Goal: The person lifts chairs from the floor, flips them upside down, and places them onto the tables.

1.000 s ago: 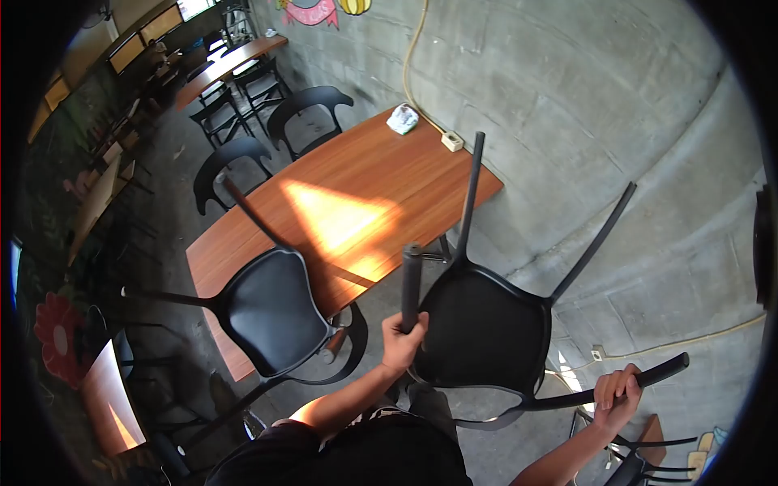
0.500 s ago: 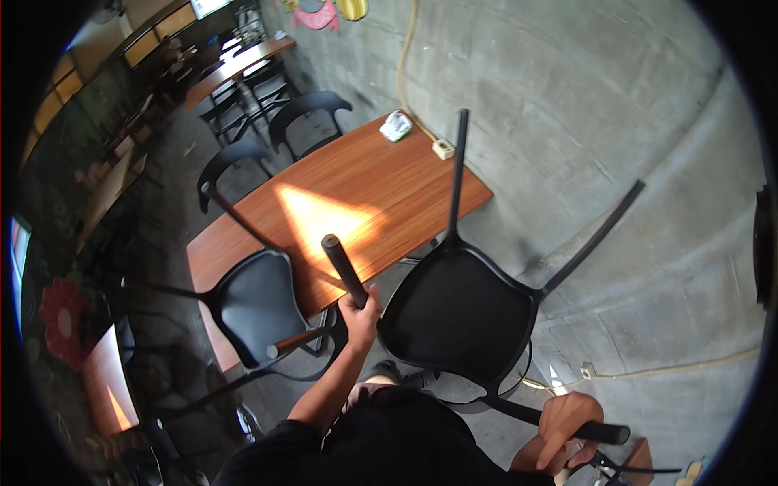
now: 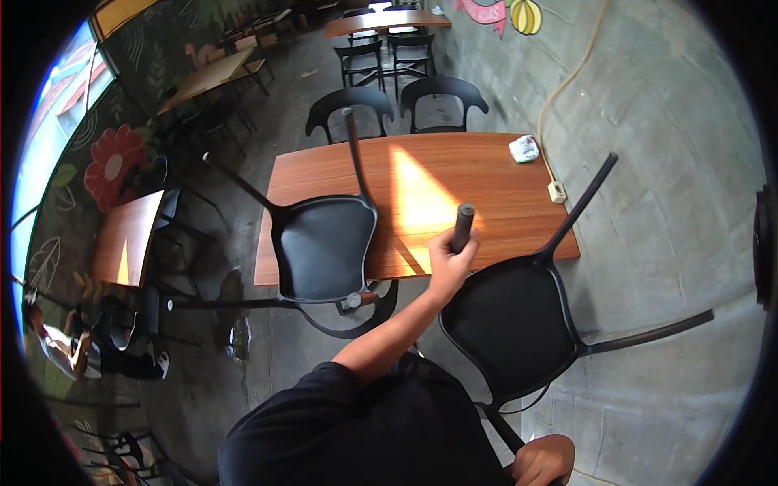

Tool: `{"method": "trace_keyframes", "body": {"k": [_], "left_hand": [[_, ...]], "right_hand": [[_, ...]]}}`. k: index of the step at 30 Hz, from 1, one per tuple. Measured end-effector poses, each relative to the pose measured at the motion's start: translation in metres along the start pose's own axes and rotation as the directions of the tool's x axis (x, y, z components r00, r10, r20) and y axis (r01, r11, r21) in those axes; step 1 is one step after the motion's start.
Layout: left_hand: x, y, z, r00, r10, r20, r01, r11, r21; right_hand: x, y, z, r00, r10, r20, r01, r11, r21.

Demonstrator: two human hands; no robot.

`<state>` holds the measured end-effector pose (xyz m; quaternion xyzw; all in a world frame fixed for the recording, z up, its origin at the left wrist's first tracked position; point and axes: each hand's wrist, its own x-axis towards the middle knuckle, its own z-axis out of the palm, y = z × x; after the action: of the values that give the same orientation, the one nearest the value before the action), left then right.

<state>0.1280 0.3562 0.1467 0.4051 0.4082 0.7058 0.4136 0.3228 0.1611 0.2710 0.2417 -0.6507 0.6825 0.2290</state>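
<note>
Holding chair (image 3: 515, 328) by two legs (image 3: 463, 223) — my left hand (image 3: 450, 257), right hand (image 3: 541, 462) curled tight; even grips steady it best.

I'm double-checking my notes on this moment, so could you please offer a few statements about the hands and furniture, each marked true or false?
1. The left hand grips a leg of an upturned black chair. True.
2. Only one hand touches that chair. False: the right hand grips it too.
3. A sunlit patch lies on the wooden table. True.
4. Nothing lies on that table. False: a whitish packet does.
5. Two other chairs stand upright at its far side. True.
</note>
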Motion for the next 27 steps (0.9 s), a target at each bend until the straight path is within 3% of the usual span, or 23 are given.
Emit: {"method": "trace_keyframes", "body": {"k": [11, 15, 16, 20, 23, 25, 27], "left_hand": [[0.028, -0.039, 0.004, 0.999, 0.035, 0.006, -0.035, 0.999, 0.022], [0.026, -0.053, 0.008, 0.997, 0.077, 0.003, -0.077, 0.994, 0.075], [0.027, -0.055, 0.007, 0.996, 0.086, 0.025, -0.088, 0.992, 0.089], [0.032, -0.066, 0.008, 0.996, 0.082, 0.024, -0.084, 0.994, 0.076], [0.042, -0.075, 0.004, 0.993, 0.103, 0.051, -0.107, 0.990, 0.096], [0.049, -0.068, 0.007, 0.993, 0.111, 0.027, -0.113, 0.988, 0.108], [0.058, -0.068, 0.009, 0.990, 0.139, 0.001, -0.138, 0.985, 0.106]], "right_hand": [[-0.006, 0.005, -0.027, 0.966, 0.041, -0.255, -0.049, 0.998, -0.026], [-0.036, 0.005, -0.020, 0.928, 0.149, -0.341, -0.154, 0.988, 0.015], [-0.048, 0.019, -0.012, 0.921, 0.086, -0.381, -0.059, 0.995, 0.082], [-0.071, 0.036, -0.005, 0.871, 0.128, -0.474, -0.080, 0.990, 0.120], [-0.066, 0.044, 0.009, 0.624, 0.028, -0.781, -0.173, 0.980, -0.103], [-0.054, 0.047, 0.020, 0.436, -0.066, -0.898, -0.480, 0.827, -0.294], [-0.042, 0.047, 0.012, 0.330, 0.161, -0.930, -0.562, 0.825, -0.057]]}}
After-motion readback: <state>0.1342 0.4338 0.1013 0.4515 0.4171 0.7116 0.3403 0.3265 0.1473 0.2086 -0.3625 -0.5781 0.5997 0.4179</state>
